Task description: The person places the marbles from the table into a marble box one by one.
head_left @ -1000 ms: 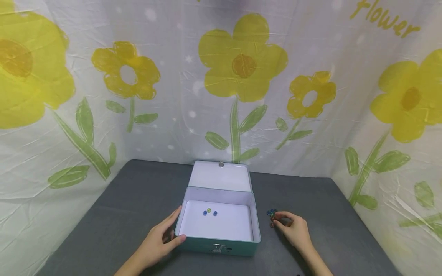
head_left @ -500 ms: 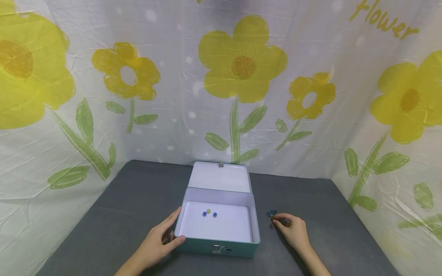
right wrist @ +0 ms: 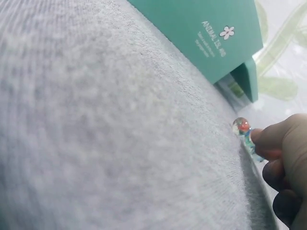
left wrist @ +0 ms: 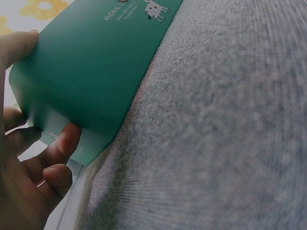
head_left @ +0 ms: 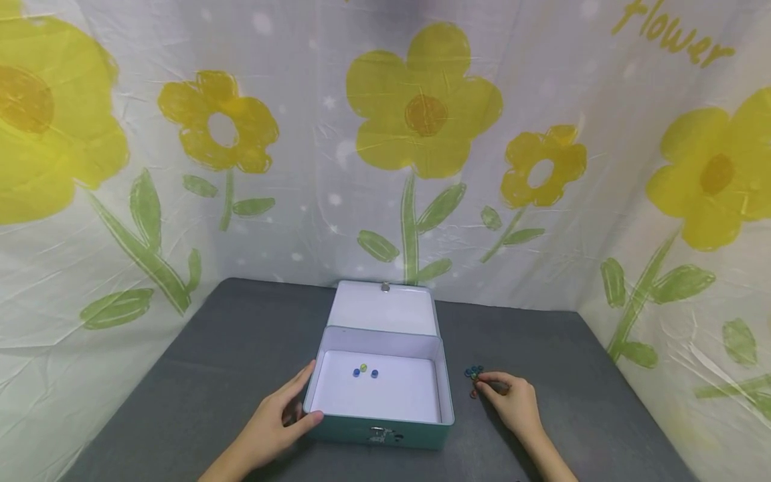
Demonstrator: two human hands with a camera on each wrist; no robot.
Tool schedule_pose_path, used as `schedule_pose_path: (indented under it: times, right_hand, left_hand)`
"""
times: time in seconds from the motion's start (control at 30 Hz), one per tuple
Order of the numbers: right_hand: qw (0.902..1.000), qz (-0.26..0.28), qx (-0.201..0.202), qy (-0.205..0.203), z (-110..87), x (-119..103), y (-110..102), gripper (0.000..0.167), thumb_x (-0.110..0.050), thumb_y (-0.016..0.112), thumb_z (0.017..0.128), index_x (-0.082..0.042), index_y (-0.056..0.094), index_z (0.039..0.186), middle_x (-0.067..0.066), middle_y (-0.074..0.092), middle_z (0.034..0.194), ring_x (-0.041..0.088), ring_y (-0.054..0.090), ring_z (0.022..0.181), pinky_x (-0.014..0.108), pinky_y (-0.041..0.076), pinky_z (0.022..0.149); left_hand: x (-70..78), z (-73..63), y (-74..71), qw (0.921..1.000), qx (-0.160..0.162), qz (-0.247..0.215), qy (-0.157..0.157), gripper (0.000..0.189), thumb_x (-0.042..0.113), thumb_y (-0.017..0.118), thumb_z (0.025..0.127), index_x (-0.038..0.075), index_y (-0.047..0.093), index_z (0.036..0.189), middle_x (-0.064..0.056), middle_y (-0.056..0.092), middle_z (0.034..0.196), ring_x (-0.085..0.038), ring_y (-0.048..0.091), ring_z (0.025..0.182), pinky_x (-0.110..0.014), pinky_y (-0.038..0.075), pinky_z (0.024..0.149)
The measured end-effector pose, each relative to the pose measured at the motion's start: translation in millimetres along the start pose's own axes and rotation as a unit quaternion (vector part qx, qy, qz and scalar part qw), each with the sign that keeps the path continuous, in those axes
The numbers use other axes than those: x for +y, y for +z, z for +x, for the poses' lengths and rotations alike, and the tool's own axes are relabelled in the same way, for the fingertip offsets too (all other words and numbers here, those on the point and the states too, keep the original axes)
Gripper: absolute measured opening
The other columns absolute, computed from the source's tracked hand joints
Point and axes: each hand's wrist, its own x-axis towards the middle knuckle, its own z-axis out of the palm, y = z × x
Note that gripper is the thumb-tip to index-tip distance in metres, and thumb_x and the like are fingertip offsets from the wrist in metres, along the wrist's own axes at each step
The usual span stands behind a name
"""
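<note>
A green tin box [head_left: 337,430] with a white inside stands on the grey table, its hinged lid [head_left: 385,308] thrown back. My left hand [head_left: 271,423] grips the box's front left corner, thumb at the front rim and fingers along the left side. Two blue marbles [head_left: 375,373] and a yellow-green marble [head_left: 363,367] lie on the box floor. Right of the box is a small cluster of glass marbles [head_left: 472,371]. My right hand [head_left: 515,402] is at that cluster, thumb and index fingertip pinching a marble mostly hidden by them. A reddish marble [right wrist: 242,125] lies beside the fingertips.
A grey cloth-covered table [head_left: 241,348] extends around the box. Behind it and at both sides hangs a white curtain [head_left: 313,201] printed with yellow flowers.
My right fingertips have closed together at the cluster, and one reddish marble seen beside them a second ago is now hidden. My left hand and the box have stayed put.
</note>
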Motion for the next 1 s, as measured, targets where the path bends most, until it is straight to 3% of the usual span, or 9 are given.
schedule_pose_path:
  times: [0.23, 0.33, 0.47, 0.57, 0.77, 1.0]
  right_hand:
    - [0.9999, 0.013, 0.007, 0.008, 1.4, -7.2, -3.8, 0.011, -0.006, 0.086, 0.088, -0.008, 0.084, 0.099, 0.013, 0.081, 0.099, 0.001, 0.063, 0.047, 0.019, 0.037, 0.040]
    - [0.9998, 0.016, 0.014, -0.002, 2.2, -13.8, -7.5, 0.012, -0.007, 0.085, 0.088, -0.009, 0.084, 0.100, 0.010, 0.081, 0.094, 0.000, 0.057, 0.042, 0.019, 0.034, 0.038]
    - [0.9992, 0.019, 0.030, -0.018, 3.1, -24.2, -14.2, 0.011, -0.007, 0.086, 0.089, -0.010, 0.084, 0.099, 0.007, 0.080, 0.081, -0.005, 0.036, 0.034, 0.016, 0.026, 0.036]
    - [0.9986, 0.024, 0.042, -0.023, 3.3, -31.3, -19.1, 0.010, -0.008, 0.086, 0.089, -0.011, 0.084, 0.098, 0.007, 0.079, 0.078, -0.007, 0.028, 0.035, 0.016, 0.024, 0.035]
    - [0.9970, 0.053, 0.051, -0.023, 4.2, -41.5, -26.9, 0.011, -0.007, 0.085, 0.090, -0.010, 0.084, 0.100, 0.011, 0.082, 0.094, -0.004, 0.034, 0.035, 0.018, 0.026, 0.036]
    - [0.9968, 0.058, 0.053, -0.017, 8.1, -47.8, -27.5, 0.011, -0.010, 0.085, 0.090, -0.011, 0.084, 0.101, 0.010, 0.082, 0.096, -0.004, 0.030, 0.035, 0.018, 0.025, 0.037]
  left_hand:
    - [0.0, 0.0, -0.2, 0.9999, 0.005, 0.005, 0.015, 0.081, 0.023, 0.082, 0.095, 0.012, 0.041, 0.164, -0.025, 0.045, 0.161, -0.002, 0.045, 0.067, -0.022, 0.044, 0.056]
    - [0.7, 0.4, 0.0, 0.9999, 0.005, 0.004, 0.012, 0.081, 0.023, 0.082, 0.095, 0.014, 0.041, 0.164, -0.023, 0.046, 0.161, -0.002, 0.046, 0.068, -0.021, 0.044, 0.057]
    - [2.9, 0.1, 0.4, 0.9998, 0.002, -0.003, 0.021, 0.081, 0.023, 0.082, 0.095, 0.013, 0.041, 0.164, -0.024, 0.046, 0.160, -0.002, 0.047, 0.069, -0.022, 0.044, 0.057]
    - [4.2, -0.4, 0.3, 0.9995, 0.001, -0.008, 0.030, 0.081, 0.020, 0.082, 0.095, 0.010, 0.041, 0.164, -0.026, 0.046, 0.160, -0.003, 0.046, 0.069, -0.022, 0.044, 0.056]
    - [3.2, -1.3, 1.1, 0.9994, 0.001, -0.014, 0.032, 0.081, 0.019, 0.083, 0.094, 0.010, 0.042, 0.163, -0.026, 0.048, 0.159, -0.004, 0.046, 0.067, -0.022, 0.043, 0.056]
    - [2.9, -0.9, -0.2, 0.9998, -0.003, -0.013, 0.017, 0.081, 0.020, 0.081, 0.095, 0.010, 0.040, 0.164, -0.027, 0.042, 0.163, -0.002, 0.044, 0.067, -0.022, 0.043, 0.057]
